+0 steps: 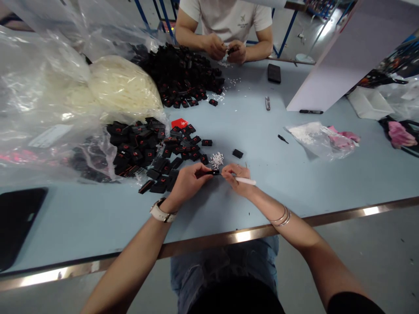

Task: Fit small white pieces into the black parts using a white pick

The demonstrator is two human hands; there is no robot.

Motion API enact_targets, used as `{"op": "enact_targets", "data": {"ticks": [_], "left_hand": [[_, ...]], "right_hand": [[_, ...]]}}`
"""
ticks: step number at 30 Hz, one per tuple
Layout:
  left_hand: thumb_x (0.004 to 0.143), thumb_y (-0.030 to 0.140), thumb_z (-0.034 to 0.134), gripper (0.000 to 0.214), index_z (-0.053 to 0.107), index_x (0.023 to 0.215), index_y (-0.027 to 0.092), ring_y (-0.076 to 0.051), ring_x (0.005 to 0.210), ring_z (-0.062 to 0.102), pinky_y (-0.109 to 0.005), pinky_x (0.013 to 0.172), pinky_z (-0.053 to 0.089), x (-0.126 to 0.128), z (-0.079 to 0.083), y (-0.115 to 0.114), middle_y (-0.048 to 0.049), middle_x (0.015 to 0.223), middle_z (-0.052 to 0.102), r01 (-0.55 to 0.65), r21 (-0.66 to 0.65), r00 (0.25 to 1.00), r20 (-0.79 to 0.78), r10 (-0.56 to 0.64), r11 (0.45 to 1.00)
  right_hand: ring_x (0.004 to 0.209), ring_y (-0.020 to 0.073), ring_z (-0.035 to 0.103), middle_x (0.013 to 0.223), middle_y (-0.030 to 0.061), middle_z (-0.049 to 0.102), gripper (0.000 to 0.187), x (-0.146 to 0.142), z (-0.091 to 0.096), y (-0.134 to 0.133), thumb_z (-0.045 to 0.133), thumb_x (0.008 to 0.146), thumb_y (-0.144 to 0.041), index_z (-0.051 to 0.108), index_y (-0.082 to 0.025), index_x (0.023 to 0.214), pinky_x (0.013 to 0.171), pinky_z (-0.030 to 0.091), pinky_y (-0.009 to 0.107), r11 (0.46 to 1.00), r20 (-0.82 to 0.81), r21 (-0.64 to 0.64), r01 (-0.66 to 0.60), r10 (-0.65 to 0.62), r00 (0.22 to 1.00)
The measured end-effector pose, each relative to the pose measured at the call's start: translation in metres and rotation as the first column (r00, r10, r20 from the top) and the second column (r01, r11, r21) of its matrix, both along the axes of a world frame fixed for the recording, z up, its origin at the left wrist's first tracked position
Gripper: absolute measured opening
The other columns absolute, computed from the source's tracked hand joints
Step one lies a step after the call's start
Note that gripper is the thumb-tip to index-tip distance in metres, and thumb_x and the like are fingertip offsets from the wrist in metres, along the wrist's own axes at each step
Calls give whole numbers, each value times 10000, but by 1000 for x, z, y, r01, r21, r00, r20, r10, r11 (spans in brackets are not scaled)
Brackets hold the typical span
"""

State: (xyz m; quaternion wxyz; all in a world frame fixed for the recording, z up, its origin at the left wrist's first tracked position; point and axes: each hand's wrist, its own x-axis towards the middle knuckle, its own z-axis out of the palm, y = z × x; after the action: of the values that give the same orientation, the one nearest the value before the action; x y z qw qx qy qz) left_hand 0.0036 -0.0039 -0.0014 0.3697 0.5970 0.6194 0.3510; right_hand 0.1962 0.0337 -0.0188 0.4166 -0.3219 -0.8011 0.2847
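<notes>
Blue table: black part pinched between left fingers; right fingers grip white tool.

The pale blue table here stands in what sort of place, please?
Probably a hand-assembly workshop: heaps of small black plastic parts, a clear bag of white pieces, a co-worker opposite.

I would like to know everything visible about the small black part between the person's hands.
The small black part is a slim, plastic-looking piece, held roughly level just above the blue table. The left hand pinches one end; the right hand, which also holds a white stick, meets the other end. Finer detail is too small to tell.
</notes>
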Motion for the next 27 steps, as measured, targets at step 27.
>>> {"op": "enact_targets", "data": {"ticks": [27], "left_hand": [[587, 454, 772, 355, 632, 736, 164, -135, 590, 591, -256, 586, 488, -6, 4, 3, -2, 655, 664, -36, -174, 968, 238, 77, 984]], "right_hand": [[630, 160, 611, 690, 30, 665, 436, -1, -1, 3, 429, 930, -561, 613, -223, 723, 649, 523, 321, 971, -104, -163, 175, -194, 976]]}}
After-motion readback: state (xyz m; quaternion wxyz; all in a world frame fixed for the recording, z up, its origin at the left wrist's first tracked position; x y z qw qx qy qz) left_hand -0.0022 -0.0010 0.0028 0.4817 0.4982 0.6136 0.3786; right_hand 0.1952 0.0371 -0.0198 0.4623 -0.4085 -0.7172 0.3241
